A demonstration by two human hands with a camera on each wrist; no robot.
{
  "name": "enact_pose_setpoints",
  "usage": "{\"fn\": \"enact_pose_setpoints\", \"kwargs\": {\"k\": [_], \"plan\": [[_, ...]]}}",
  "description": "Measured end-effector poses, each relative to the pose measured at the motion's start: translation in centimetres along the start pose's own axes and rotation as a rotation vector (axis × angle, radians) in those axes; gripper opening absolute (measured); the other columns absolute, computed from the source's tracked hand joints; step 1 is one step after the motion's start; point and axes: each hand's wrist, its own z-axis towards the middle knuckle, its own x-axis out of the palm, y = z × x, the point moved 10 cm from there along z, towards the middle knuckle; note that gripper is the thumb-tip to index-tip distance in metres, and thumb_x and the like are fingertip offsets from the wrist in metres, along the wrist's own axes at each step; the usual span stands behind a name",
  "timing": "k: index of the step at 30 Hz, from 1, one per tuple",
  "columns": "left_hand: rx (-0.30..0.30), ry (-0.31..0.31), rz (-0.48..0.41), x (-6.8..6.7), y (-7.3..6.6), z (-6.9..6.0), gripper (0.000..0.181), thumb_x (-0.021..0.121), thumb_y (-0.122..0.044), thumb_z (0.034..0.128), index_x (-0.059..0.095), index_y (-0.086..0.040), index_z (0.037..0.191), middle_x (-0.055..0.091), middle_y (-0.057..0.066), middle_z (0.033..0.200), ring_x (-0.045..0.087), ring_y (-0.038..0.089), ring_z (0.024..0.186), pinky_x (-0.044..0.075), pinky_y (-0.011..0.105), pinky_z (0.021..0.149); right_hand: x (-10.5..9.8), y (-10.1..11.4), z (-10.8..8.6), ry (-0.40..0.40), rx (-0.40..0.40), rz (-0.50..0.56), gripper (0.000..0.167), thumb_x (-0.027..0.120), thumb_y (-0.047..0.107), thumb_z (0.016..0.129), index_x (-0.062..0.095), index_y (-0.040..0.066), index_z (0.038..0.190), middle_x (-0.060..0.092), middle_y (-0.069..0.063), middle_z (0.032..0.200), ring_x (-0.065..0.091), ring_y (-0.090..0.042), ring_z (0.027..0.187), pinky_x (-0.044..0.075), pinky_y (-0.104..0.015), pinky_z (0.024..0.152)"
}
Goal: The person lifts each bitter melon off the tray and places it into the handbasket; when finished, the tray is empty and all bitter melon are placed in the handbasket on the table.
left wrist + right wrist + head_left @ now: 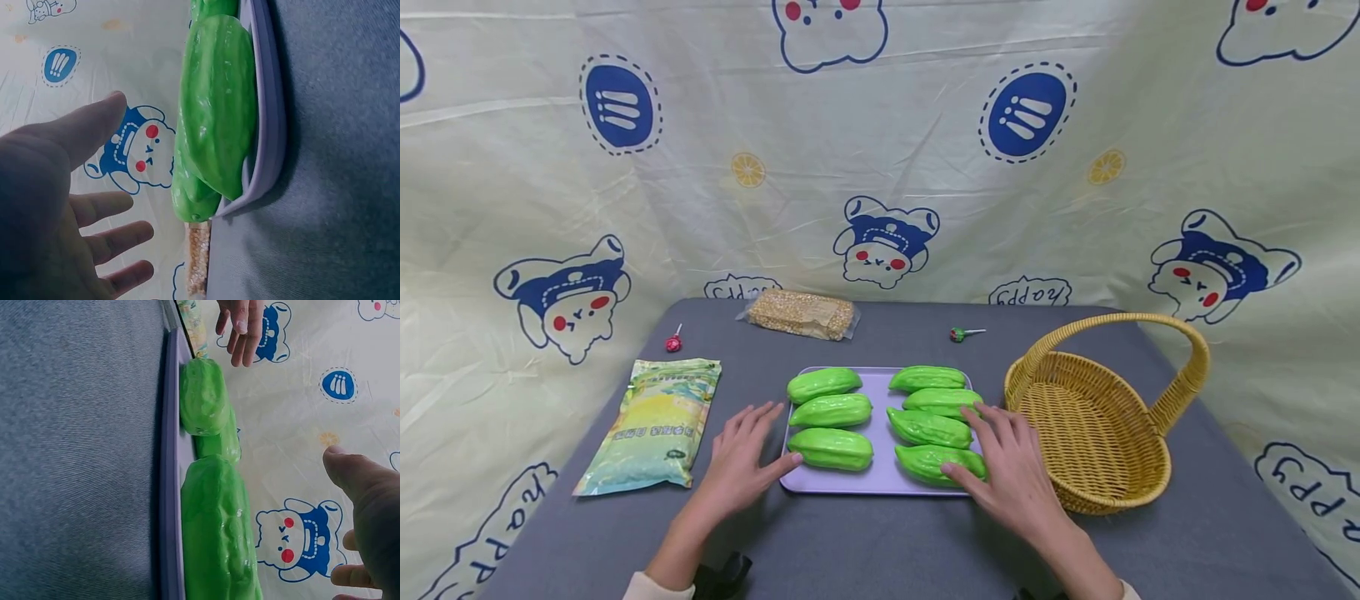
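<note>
A lilac tray [877, 385] lies on the table bearing two columns of glossy green bitter melons. Three are in its left column, the nearest a plump bitter melon [831, 450]; several fill the right column, including a front bitter melon [934, 464]. My left hand [737, 462] is at the tray's left edge, fingers spread, thumb close to the nearest melon; in the left wrist view a gap shows between that hand [56, 206] and the melons. Over the right edge, my right hand [1018, 475] has its fingers extended above the right column; whether they touch is unclear.
A wicker basket [1093, 433] with a tall handle stands right of the tray. On the left lie a printed yellow-green bag [651, 425] and a red lollipop [673, 342]. Farther back are a clear pack of grains [801, 314] and a green-red lollipop [958, 335].
</note>
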Motion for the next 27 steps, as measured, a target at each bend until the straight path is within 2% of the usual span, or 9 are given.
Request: {"fn": "enact_pose_setpoints", "kwargs": {"k": [7,12,27], "plan": [[0.01,0.04,-0.029,0.6,0.8,0.2,0.068,0.071,-0.042,0.0799,0.049,-0.01,0.137,0.048,0.015,0.138,0.035,0.039,0.128,0.027,0.061,0.096,0.5,0.0,-0.6,0.009,-0.003,0.022,0.074,0.073,0.048,0.071,0.053,0.009,0.13,0.055,-0.015,0.124,0.047,-0.031,0.105,0.037,-0.047,0.088],[0.003,0.09,-0.055,1.3,1.5,0.3,0.065,0.073,-0.04,0.0789,0.052,-0.011,0.134,0.05,0.012,0.137,0.036,0.037,0.128,0.027,0.059,0.095,1.0,-0.3,-1.0,0.042,0.019,0.017,0.074,0.076,0.048,0.07,0.053,0.011,0.13,0.056,-0.013,0.123,0.048,-0.028,0.107,0.039,-0.047,0.089],[0.023,0.15,-0.06,2.6,2.6,0.7,0.061,0.074,-0.038,0.0775,0.057,-0.01,0.13,0.052,0.01,0.136,0.038,0.034,0.126,0.028,0.057,0.093,1.9,-0.4,-1.6,0.058,0.004,0.05,0.072,0.078,0.045,0.069,0.055,0.01,0.128,0.058,-0.011,0.119,0.05,-0.025,0.104,0.036,-0.045,0.091]]}}
